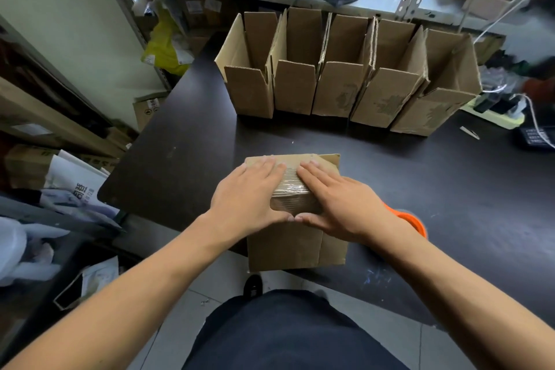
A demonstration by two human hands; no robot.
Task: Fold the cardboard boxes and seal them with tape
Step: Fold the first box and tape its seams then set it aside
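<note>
A closed cardboard box [288, 246] stands at the near edge of the dark table [186, 141]. A strip of clear tape [292, 189] runs along its top seam and down the near side. My left hand [252, 198] lies flat on the left half of the top, fingers straight. My right hand [339, 201] presses flat on the right half. The two thumbs meet on the near side, over the tape. An orange tape dispenser [416, 221] lies on the table behind my right wrist, mostly hidden.
Several open-topped cardboard boxes [339, 90] stand in a row at the back of the table. A calculator [534, 137] and cables sit at the right edge. Metal shelving with bags lines the back; clutter and cartons fill the floor at left.
</note>
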